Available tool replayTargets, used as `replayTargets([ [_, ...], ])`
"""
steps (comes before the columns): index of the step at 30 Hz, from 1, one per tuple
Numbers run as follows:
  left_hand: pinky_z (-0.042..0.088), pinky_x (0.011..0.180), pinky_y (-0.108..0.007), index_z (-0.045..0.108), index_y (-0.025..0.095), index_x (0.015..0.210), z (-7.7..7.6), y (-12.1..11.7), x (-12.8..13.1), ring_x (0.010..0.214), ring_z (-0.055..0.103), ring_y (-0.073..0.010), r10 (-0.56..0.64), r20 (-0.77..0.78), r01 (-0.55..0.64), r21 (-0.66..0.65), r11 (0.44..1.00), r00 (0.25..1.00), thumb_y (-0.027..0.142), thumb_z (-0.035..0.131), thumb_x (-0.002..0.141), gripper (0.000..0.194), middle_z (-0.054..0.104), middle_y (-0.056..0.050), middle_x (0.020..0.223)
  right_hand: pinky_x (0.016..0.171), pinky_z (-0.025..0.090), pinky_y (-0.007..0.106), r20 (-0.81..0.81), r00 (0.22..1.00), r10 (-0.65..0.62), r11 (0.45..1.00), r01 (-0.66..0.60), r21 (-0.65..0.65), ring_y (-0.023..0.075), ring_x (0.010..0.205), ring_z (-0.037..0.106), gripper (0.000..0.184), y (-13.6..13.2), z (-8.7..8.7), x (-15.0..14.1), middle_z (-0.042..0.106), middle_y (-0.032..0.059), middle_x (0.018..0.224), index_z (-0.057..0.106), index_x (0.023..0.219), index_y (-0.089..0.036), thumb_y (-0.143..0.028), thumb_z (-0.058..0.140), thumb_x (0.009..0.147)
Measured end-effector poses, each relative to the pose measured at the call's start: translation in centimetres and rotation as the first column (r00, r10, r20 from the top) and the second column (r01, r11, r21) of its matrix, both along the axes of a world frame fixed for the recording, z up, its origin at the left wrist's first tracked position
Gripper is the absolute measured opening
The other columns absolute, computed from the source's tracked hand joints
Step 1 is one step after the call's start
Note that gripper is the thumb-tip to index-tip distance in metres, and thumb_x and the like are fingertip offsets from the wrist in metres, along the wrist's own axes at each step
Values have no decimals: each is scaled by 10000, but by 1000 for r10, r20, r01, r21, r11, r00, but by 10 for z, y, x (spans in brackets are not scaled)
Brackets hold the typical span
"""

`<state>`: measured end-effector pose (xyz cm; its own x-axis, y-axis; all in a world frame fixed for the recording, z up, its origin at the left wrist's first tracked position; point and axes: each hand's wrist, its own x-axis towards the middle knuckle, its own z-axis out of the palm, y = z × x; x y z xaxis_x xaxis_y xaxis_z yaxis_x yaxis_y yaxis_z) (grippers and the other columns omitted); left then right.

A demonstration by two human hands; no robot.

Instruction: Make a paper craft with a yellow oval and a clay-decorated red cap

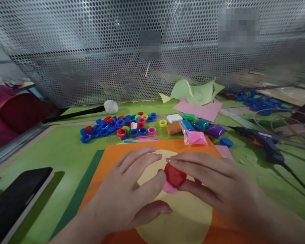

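Pinched between the thumb and fingers of my right hand (216, 179) is a glossy red bottle cap (175, 175). Just below the cap shows a small pink round piece (170, 188), partly hidden by it. My left hand (132, 189) is open, its fingers spread, with the index fingertip at the cap's left edge; I cannot tell whether it touches. Both hands are over a pale yellow paper circle (183, 217) on an orange sheet (112, 156). A dark green sheet (88, 179) sticks out from under the orange one at the left.
Many coloured bottle caps (104, 127) lie behind the sheet. Clay packets (195, 137) sit right of them, near a loose blue cap (226, 142). A glue gun (264, 142) with a cord lies right, a phone (20, 200) left. Perforated metal (104, 67) stands at the back.
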<state>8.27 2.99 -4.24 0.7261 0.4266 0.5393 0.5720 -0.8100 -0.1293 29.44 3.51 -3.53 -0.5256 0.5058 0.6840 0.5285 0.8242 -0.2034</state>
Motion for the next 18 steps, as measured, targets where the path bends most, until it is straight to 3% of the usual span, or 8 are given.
replayTargets([
  [8, 465, 829, -492, 462, 125, 988, 0, 1, -3, 1055, 482, -321, -7, 33, 7, 2, 1000, 999, 461, 301, 887, 386, 498, -183, 1084, 805, 497, 142, 8, 1000, 14, 999, -14, -44, 103, 871, 631, 235, 0, -3, 1, 658, 49, 985, 625, 1002, -135, -221, 429, 906],
  [13, 468, 823, -466, 478, 128, 971, 0, 1, -3, 1068, 474, -322, -7, -30, 9, 73, 997, 1000, 443, 324, 887, 360, 490, -173, 1079, 767, 514, 154, 7, 1000, -3, 998, 4, -55, 101, 837, 637, 223, -1, -5, 2, 655, 42, 993, 618, 1017, -151, -233, 447, 900],
  [18, 434, 848, -499, 474, 108, 1044, -1, 4, -4, 1072, 458, -332, 1, -28, 1, 61, 998, 1000, 443, 284, 895, 413, 472, -184, 1097, 751, 514, 157, 21, 999, -34, 995, 36, -94, 108, 878, 626, 226, -3, -7, 4, 649, 27, 1004, 614, 1030, -166, -232, 440, 902],
])
